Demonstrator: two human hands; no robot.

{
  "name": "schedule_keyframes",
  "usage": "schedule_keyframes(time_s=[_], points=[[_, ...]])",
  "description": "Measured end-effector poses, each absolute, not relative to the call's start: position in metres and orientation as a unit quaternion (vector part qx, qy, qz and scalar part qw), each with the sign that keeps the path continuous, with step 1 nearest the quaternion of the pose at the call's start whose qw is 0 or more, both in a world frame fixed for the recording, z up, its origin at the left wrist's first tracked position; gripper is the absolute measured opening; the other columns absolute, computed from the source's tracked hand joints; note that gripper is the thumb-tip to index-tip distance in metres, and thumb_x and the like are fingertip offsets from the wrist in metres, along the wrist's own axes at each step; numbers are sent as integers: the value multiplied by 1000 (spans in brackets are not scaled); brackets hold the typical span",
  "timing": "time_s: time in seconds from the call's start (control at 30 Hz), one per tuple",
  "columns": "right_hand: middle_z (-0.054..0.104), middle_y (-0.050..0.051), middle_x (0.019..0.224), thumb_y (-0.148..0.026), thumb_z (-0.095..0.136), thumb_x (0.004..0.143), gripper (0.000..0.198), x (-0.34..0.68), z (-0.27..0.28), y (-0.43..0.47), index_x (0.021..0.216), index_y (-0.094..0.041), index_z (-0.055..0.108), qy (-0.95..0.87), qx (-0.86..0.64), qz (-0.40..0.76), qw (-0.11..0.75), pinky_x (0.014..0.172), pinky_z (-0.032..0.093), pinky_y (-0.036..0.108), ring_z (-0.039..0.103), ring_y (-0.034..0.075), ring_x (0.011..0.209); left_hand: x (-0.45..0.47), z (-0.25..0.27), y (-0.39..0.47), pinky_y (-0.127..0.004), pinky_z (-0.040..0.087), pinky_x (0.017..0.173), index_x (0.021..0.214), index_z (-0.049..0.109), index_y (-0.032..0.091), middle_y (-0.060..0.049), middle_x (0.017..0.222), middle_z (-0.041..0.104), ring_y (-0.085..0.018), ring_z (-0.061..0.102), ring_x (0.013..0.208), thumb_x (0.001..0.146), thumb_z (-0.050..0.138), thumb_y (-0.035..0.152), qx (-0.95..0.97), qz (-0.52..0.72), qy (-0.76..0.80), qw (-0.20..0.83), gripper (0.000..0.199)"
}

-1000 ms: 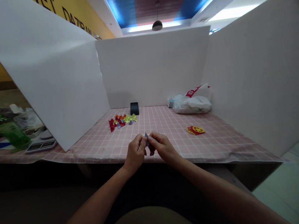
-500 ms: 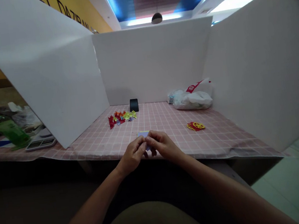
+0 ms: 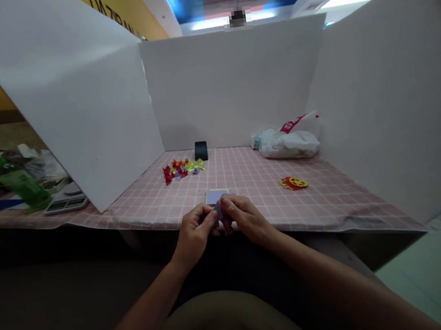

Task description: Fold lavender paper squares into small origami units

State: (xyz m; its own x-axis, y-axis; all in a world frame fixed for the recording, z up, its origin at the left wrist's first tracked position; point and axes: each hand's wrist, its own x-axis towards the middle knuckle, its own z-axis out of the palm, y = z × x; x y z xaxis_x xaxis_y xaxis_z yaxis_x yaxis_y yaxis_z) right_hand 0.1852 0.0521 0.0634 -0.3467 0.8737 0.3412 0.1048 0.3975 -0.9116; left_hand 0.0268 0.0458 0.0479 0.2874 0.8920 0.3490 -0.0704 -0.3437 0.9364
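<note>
Between my two hands, at the table's front edge, is a small piece of folded purple paper (image 3: 218,209). My left hand (image 3: 198,227) pinches it from the left between thumb and fingers. From the other side my right hand (image 3: 242,214) is closed on it too; the fingers cover much of the paper. Just beyond the hands lies a stack of square paper sheets (image 3: 216,195), purple on top with a yellow edge showing. Farther back on the left sits a cluster of small folded paper shapes (image 3: 183,169) in red, orange, yellow and purple.
A dark upright object (image 3: 201,151) stands behind the folded shapes. Red and yellow cutouts (image 3: 294,182) lie to the right, with a white plastic bag (image 3: 290,143) behind. White panels (image 3: 231,88) enclose the table. Outside, left, are a green bottle (image 3: 22,184) and a scale (image 3: 67,204).
The purple paper between my hands now shows a pointed top above the fingers. More of the paper stack is uncovered. The whole view has shifted slightly.
</note>
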Motion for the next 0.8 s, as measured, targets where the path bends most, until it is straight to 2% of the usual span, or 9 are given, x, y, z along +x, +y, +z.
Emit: schedule_keyframes(time_s=[0.13, 0.3, 0.43, 0.6, 0.8], points=[[51, -5, 56, -52, 59, 89, 36, 184, 61, 53, 74, -21, 46, -705, -341, 447, 433, 45, 37, 21, 49, 9, 46, 29, 39, 46, -24, 40, 58, 73, 56, 18, 4, 59, 53, -10, 49, 55, 91, 62, 36, 609, 547, 341, 462, 26], [52, -4, 59, -40, 53, 92, 28, 189, 64, 52, 73, -21, 46, -736, -335, 429, 403, 46, 39, 21, 51, 9, 48, 29, 36, 44, -24, 42, 59, 75, 57, 17, 3, 63, 55, -11, 51, 57, 95, 55, 36, 610, 550, 337, 460, 28], [52, -4, 57, -34, 51, 92, 23, 192, 69, 49, 74, -19, 49, -767, -330, 424, 351, 46, 36, 21, 48, 9, 46, 26, 41, 43, -24, 43, 56, 76, 57, 17, 2, 66, 56, -11, 52, 57, 92, 59, 37, 628, 530, 338, 458, 26], [56, -2, 64, -34, 55, 91, 23, 180, 60, 47, 75, -18, 51, -739, -333, 415, 413, 47, 40, 21, 52, 9, 51, 29, 40, 40, -21, 39, 53, 74, 55, 18, 5, 58, 50, -9, 47, 52, 93, 58, 37, 612, 582, 365, 391, 27], [51, -5, 54, -36, 54, 91, 28, 173, 52, 43, 70, -19, 51, -710, -305, 473, 422, 44, 38, 20, 49, 8, 43, 37, 33, 39, -21, 35, 49, 68, 48, 19, 6, 54, 44, -9, 42, 49, 96, 50, 43, 592, 605, 404, 348, 36]])
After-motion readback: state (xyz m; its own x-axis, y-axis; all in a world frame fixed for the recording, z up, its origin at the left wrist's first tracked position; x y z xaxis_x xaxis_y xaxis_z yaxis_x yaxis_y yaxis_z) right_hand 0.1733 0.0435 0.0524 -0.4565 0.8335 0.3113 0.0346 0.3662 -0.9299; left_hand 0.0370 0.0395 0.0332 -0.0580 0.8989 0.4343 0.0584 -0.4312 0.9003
